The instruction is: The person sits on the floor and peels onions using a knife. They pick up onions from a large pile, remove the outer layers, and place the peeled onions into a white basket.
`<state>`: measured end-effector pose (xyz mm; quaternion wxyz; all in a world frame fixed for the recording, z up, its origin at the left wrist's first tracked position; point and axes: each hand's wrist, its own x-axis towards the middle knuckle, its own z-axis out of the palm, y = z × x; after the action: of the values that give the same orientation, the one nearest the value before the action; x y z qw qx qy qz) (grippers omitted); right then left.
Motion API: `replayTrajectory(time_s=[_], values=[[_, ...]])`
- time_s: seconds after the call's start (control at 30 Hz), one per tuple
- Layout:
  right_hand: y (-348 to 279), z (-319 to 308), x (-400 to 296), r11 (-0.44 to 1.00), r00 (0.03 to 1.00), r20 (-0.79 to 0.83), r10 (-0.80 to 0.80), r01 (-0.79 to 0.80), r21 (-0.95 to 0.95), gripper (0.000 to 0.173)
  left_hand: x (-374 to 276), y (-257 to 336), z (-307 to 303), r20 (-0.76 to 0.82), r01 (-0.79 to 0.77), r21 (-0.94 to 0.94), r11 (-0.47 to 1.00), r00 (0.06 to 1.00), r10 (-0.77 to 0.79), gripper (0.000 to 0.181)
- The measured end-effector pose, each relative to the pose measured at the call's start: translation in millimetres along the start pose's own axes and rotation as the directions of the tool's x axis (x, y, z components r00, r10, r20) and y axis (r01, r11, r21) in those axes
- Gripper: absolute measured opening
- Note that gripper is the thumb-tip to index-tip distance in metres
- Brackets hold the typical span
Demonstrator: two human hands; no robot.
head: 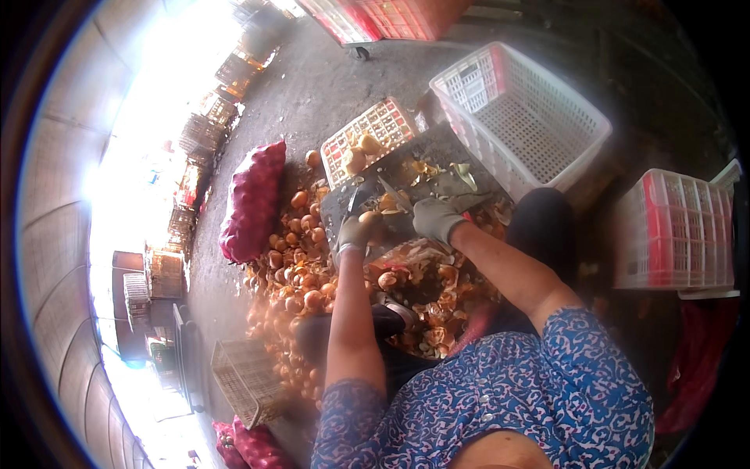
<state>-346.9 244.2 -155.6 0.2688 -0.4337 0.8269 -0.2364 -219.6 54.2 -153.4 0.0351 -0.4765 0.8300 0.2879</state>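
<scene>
My left hand (353, 232), in a pale work glove, grips a brown onion (371, 221) over the near left part of a dark board (410, 170). Its fingers are partly hidden behind the wrist and the onion. My right hand (436, 219), gloved too, is closed around a knife (394, 194); the blade points away to the left, and the glove covers most of the handle. A second narrow blade (354, 200) shows just beyond my left hand. Onion skins and scraps (426, 170) are scattered on the board. Peeled onions (362, 153) sit in a shallow crate (375, 132) at its far edge.
Loose onions (313, 300) and skins cover the floor at left and between my legs. A red mesh sack (255, 202) lies farther left. White crates (521, 111) (679, 231) stand to the right. A wheeled stack of crates (392, 17) is at the far side, an upended crate (249, 378) near left.
</scene>
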Motion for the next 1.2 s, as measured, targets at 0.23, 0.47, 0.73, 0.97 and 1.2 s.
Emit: replayTrajectory(time_s=[0.23,0.47,0.73,0.97,1.2], values=[[-7,-9,-14,0.995,0.996,-0.084,-0.031,0.04,0.096,0.031,-9,-38,39,-0.187,-0.127,-0.593,0.795,0.982,0.018,0.061],[-21,18,-20,0.952,0.988,-0.027,-0.154,0.155,0.262,0.033,14,-76,35,-0.225,-0.241,-0.319,0.917,0.959,0.174,0.046],[-18,11,-27,0.952,0.955,0.023,-0.295,0.292,0.087,0.034,-12,-43,34,-0.15,-0.124,-0.658,0.742,0.988,0.032,0.048],[-25,27,-19,0.917,0.926,-0.011,-0.377,0.372,-0.14,0.023,-25,-39,32,-0.105,-0.088,-0.683,0.725,0.994,0.022,0.048],[-27,50,5,0.974,0.975,-0.013,-0.223,0.222,-0.04,0.024,0,-42,53,-0.332,-0.07,-0.084,0.994,0.943,0.038,0.064]])
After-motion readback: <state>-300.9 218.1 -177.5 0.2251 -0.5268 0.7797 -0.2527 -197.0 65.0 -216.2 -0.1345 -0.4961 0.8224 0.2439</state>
